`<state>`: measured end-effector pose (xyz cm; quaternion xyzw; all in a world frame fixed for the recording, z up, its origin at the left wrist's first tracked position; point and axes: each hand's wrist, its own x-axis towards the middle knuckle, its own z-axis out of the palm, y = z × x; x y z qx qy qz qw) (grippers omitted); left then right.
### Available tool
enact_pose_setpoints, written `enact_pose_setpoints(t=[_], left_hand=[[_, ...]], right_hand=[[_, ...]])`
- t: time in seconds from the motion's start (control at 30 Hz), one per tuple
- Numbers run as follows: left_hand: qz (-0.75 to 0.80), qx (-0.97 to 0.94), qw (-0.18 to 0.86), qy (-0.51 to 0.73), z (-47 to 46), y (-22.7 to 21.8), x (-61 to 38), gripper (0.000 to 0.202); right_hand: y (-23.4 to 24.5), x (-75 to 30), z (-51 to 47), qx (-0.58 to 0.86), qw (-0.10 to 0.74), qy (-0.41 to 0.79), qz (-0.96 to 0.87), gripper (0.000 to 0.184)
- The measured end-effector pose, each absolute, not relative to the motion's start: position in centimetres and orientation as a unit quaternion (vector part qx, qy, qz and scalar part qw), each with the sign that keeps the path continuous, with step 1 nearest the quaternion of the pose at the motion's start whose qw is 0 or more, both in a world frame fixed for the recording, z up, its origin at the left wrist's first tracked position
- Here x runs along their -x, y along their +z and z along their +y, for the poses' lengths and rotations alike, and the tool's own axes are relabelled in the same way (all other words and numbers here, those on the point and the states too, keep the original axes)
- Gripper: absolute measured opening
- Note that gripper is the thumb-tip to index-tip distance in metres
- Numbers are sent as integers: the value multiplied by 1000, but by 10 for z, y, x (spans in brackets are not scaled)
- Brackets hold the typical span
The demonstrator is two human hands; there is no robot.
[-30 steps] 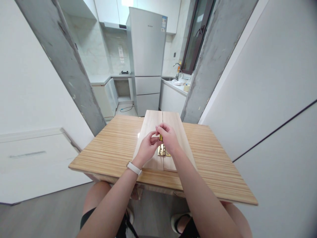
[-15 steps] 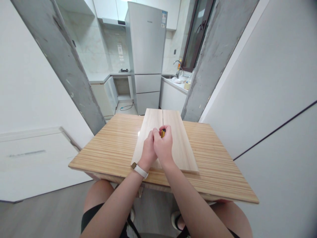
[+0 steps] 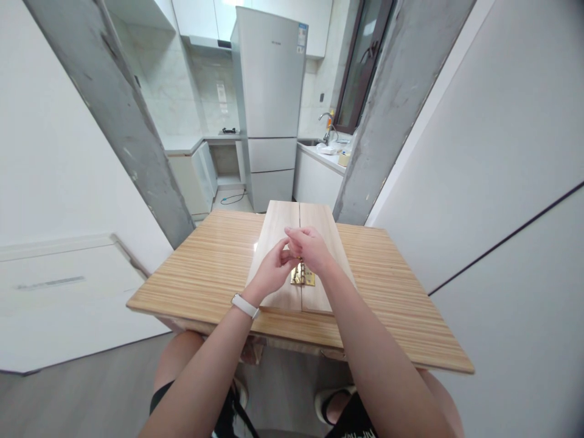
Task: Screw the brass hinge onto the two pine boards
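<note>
My right hand (image 3: 313,248) is making a loose fist, my left hand (image 3: 271,274) is bending its fingers narrow at eight o'clock from it; I cannot tell what either is holding. At the fist's seven o'clock, the golden hinge (image 3: 298,277) is bridging two boards (image 3: 283,220) on the worktop (image 3: 210,267).

The bare left hand (image 3: 274,267) and bare right hand (image 3: 310,248) are close together over two flat, pale wooden boards (image 3: 279,222), a shiny gold metal hinge (image 3: 303,277) across their seam (image 3: 300,213).
</note>
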<state>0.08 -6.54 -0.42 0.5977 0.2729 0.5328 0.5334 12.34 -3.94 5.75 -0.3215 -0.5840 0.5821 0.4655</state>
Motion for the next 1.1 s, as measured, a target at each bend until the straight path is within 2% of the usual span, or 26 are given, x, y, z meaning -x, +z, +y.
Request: enact_pose_setpoints(t=[0.1, 0.2, 0.27, 0.37, 0.5, 0.6, 0.77, 0.93, 1.03, 1.1], left_hand=[[305, -589, 512, 547, -64, -9, -1, 42], [346, -574, 492, 556, -64, -13, -1, 48], [365, -569, 479, 559, -65, -13, -3, 48], [384, -584, 431, 570, -69, -11, -7, 39], [431, -624, 337, 558, -76, -3, -15, 27], [435, -643, 324, 540, -77, 0, -15, 26], [377, -646, 421, 513, -69, -5, -2, 32], [289, -610, 538, 505, -66, -4, 7, 26], [261, -609, 562, 495, -69, 0, 6, 25], [253, -610, 567, 492, -70, 0, 5, 26]], right_hand=[[56, -124, -45, 329, 498, 547, -587, 47], [54, -120, -56, 369, 585, 453, -563, 31], [53, -116, -65, 401, 633, 395, -532, 26], [52, -105, -81, 440, 653, 354, -505, 23], [53, -89, -93, 476, 646, 325, -501, 19], [53, -85, -89, 479, 646, 317, -503, 30], [55, -99, -63, 455, 604, 393, -523, 52], [60, -118, -46, 345, 505, 543, -575, 59], [61, -125, -44, 308, 456, 578, -603, 61], [61, -127, -45, 307, 452, 583, -601, 61]])
